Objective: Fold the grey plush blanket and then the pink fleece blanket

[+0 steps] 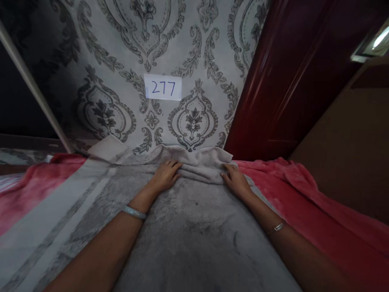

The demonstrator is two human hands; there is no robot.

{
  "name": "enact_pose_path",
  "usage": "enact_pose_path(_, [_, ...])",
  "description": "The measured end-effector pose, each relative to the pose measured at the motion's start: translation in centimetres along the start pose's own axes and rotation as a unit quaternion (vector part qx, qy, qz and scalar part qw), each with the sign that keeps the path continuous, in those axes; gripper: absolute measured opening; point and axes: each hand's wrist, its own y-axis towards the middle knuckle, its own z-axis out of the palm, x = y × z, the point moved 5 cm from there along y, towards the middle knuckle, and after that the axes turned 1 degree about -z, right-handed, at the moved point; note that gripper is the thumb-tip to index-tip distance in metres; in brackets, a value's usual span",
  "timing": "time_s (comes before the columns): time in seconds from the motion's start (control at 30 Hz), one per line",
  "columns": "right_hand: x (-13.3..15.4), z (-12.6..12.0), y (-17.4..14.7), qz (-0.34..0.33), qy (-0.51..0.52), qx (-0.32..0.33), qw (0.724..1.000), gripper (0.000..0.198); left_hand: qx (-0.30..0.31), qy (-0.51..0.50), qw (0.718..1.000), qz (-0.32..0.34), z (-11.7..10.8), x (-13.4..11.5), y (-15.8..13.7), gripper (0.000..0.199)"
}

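A large grey plush cloth (194, 227), with paler stripes along its left side, spreads out before me. Its far edge is bunched into a soft fold (197, 172) against the wall. My left hand (165, 175) lies on the left part of this fold, fingers bent over it and closed on the fabric. Around that wrist is a pale bangle (133, 212). On the fold's right end, my right hand (237, 180) pinches the fabric between thumb and fingers; some fingertips are hidden. A thin bracelet (278, 226) circles the right wrist.
Red plush fabric (291, 194) shows beyond the grey cloth on both sides. The patterned wall (194, 52) rises directly ahead, bearing a paper label (163, 87) marked 277. A dark red glossy panel (273, 81) stands at the right, and a pale slanted edge (36, 85) at the left.
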Motion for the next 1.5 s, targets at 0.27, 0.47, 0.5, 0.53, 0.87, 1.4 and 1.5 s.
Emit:
enact_pose_path(0.27, [-3.6, -0.3, 3.9, 0.183, -0.028, 0.051, 0.981, 0.040, -0.008, 0.039, 0.999, -0.014, -0.1, -0.2, 0.1, 0.046])
enact_pose_path(0.47, [-3.7, -0.8, 4.6, 0.196, 0.164, -0.089, 0.963, 0.022, -0.042, -0.028, 0.996, 0.070, -1.2, -3.4, -0.3, 0.027])
enact_pose_path(0.5, [-3.9, -1.2, 4.8, 0.196, 0.251, -0.135, 0.938, 0.022, -0.031, -0.042, 0.994, 0.091, -0.9, -4.2, -0.4, 0.028])
enact_pose_path(0.53, [-4.1, -1.6, 5.0, 0.193, 0.331, -0.179, 0.906, 0.023, -0.020, -0.047, 0.993, 0.105, -0.6, -4.8, -0.4, 0.031])
enact_pose_path(0.87, [-7.5, 1.2, 5.0, 0.175, 0.399, -0.254, 0.863, 0.041, 0.060, 0.046, 0.990, -0.122, 1.4, -2.6, -0.2, 0.050])
enact_pose_path(1.4, [-5.4, -0.3, 3.3, 0.161, 0.653, -0.152, 0.724, 0.042, 0.038, 0.115, 0.965, -0.233, -1.7, 3.3, -1.2, 0.044])
enact_pose_path(1.5, [-8.1, -1.9, 2.7, 0.212, 0.563, -0.244, 0.761, 0.031, 0.021, 0.125, 0.956, -0.265, -2.3, 4.6, -1.5, 0.040])
